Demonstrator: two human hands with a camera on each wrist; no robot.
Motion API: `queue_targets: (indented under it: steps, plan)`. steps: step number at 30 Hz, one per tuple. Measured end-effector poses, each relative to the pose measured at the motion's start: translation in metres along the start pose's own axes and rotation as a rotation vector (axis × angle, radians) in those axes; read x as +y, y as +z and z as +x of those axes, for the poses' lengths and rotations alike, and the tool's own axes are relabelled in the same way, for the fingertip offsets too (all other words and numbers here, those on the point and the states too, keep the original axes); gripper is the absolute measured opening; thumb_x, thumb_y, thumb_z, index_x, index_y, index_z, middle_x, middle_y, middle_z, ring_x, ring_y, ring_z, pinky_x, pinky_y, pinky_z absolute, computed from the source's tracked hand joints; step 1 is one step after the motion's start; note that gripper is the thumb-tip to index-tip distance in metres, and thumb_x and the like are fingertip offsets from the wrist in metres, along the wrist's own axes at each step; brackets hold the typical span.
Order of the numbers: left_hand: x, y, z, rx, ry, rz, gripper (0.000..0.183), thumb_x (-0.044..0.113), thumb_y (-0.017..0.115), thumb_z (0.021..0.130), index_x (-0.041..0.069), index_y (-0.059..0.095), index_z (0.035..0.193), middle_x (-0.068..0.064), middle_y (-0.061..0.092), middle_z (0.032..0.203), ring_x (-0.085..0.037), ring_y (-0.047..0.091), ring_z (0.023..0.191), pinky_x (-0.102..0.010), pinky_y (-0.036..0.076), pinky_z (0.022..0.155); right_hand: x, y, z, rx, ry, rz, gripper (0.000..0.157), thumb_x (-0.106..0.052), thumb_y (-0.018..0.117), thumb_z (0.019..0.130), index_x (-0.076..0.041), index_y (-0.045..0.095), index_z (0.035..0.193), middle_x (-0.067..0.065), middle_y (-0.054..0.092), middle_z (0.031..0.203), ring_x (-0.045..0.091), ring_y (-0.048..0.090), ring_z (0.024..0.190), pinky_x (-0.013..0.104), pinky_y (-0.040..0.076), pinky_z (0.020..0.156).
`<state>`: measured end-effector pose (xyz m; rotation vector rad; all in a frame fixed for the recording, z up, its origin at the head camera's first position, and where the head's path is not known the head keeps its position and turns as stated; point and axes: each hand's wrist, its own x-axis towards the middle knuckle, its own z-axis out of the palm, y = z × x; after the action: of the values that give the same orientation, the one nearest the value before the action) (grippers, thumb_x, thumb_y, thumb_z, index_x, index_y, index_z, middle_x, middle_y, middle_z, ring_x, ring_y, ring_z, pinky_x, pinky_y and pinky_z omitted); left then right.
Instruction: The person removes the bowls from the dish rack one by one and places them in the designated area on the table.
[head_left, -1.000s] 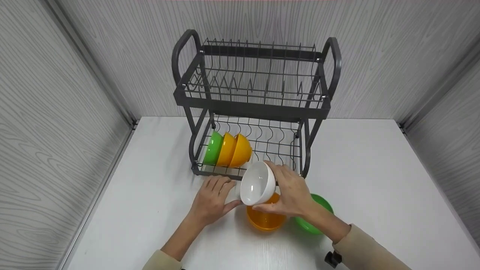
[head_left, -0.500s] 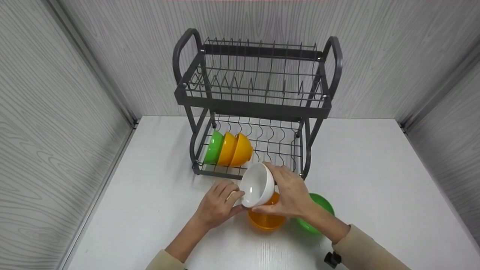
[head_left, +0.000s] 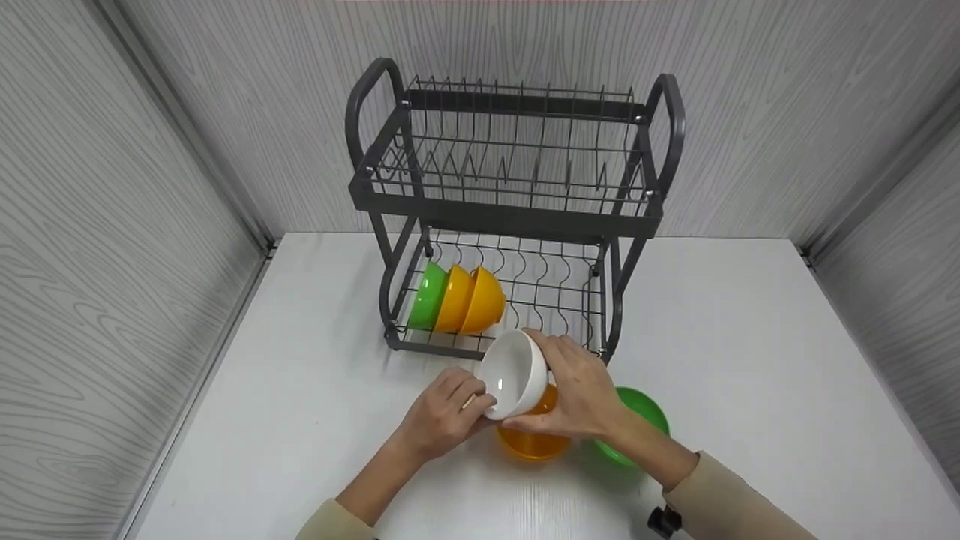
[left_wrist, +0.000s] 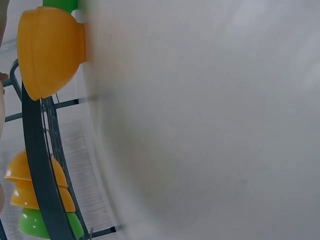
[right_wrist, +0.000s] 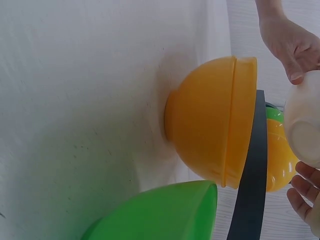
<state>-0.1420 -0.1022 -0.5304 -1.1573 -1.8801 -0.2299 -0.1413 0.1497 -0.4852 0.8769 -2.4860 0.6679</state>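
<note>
A white bowl (head_left: 513, 373) is held tilted in front of the rack's lower tier, its opening facing left and up. My right hand (head_left: 579, 388) grips it from the right, thumb below and fingers at the upper rim. At the lower left rim, my left hand (head_left: 444, 414) pinches the wall with its fingertips over the edge. Beneath the white bowl, an orange bowl (head_left: 534, 445) stands on the table, partly hidden by the bowl and right hand. The right wrist view shows the rounded underside of the white bowl (right_wrist: 305, 125) between both hands.
A dark two-tier dish rack (head_left: 504, 217) stands behind the hands. On its lower tier, a green bowl (head_left: 427, 297) and two orange bowls (head_left: 484, 301) lean on edge at the left. A green bowl (head_left: 646, 417) sits on the table under the right forearm. Wood-grained panels surround the table.
My left hand has moved right, from beside the white bowl to pinching its lower left rim. The bowl has come down slightly in my right hand.
</note>
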Motion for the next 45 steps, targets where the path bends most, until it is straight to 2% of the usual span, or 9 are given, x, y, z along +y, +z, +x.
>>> queue_targets:
  steps: [5,15,19,24,29,35,41,45]
  plan:
    - [0.002,0.0,0.0,0.03,0.024,0.006,0.025,0.031,0.054,0.11,0.012,0.066,0.098,0.0,0.064,0.093,-0.015,0.06,0.089,-0.024,0.06,0.088,0.0,0.0,-0.001,-0.006,0.009,0.012,0.112,-0.09,0.067,0.073,-0.012,0.048,0.152,0.005,0.073,0.123,0.019,0.068,0.104,0.035,0.063,0.081]
    - [0.003,0.0,0.001,0.038,0.073,0.006,0.024,0.027,0.054,0.109,0.012,0.066,0.095,0.001,0.065,0.09,-0.013,0.062,0.087,-0.023,0.062,0.088,0.0,0.001,-0.004,-0.028,0.036,0.037,0.112,-0.088,0.068,0.074,-0.012,0.047,0.153,0.006,0.072,0.125,0.02,0.068,0.104,0.036,0.064,0.08]
    - [0.003,-0.003,0.001,0.015,0.083,0.008,0.023,0.025,0.053,0.11,0.012,0.065,0.095,0.001,0.065,0.09,-0.013,0.063,0.088,-0.022,0.062,0.089,0.001,0.002,-0.005,-0.035,0.032,0.045,0.111,-0.088,0.068,0.074,-0.013,0.047,0.153,0.006,0.072,0.125,0.019,0.068,0.103,0.036,0.064,0.08]
    - [0.003,-0.005,0.003,0.022,0.108,0.02,0.022,0.016,0.051,0.111,0.012,0.066,0.095,0.001,0.066,0.09,-0.013,0.064,0.088,-0.022,0.062,0.089,0.001,0.002,-0.005,-0.041,0.026,0.063,0.111,-0.088,0.068,0.073,-0.014,0.046,0.154,0.005,0.072,0.128,0.019,0.068,0.105,0.036,0.064,0.082]
    - [0.002,-0.008,0.004,0.014,0.136,0.054,0.024,0.01,0.051,0.11,0.015,0.067,0.094,0.001,0.067,0.09,-0.013,0.064,0.088,-0.023,0.063,0.089,0.001,0.001,-0.005,-0.063,0.035,0.096,0.111,-0.083,0.074,0.072,-0.016,0.044,0.156,0.002,0.07,0.133,0.017,0.068,0.109,0.037,0.064,0.085]
    - [0.0,-0.015,0.006,-0.03,0.158,0.076,0.025,0.009,0.05,0.11,0.017,0.068,0.094,0.001,0.068,0.089,-0.013,0.064,0.087,-0.023,0.063,0.089,0.003,0.0,-0.005,-0.107,0.046,0.097,0.116,-0.073,0.085,0.068,-0.012,0.042,0.158,0.004,0.069,0.135,0.02,0.067,0.113,0.04,0.064,0.088]
    - [-0.002,-0.02,0.004,-0.055,0.161,0.076,0.031,0.013,0.046,0.113,0.017,0.07,0.093,0.001,0.069,0.088,-0.014,0.064,0.086,-0.025,0.063,0.088,0.01,-0.005,-0.006,-0.136,0.024,0.059,0.117,-0.086,0.071,0.073,-0.011,0.043,0.157,0.004,0.069,0.132,0.023,0.067,0.115,0.046,0.062,0.095]
    - [-0.005,-0.024,0.001,-0.07,0.156,0.088,0.033,0.017,0.045,0.113,0.017,0.07,0.091,0.001,0.067,0.087,-0.015,0.063,0.085,-0.024,0.062,0.087,0.015,-0.009,-0.007,-0.156,0.03,0.027,0.108,-0.088,0.065,0.076,-0.016,0.046,0.155,0.005,0.07,0.132,0.026,0.067,0.119,0.049,0.062,0.096]
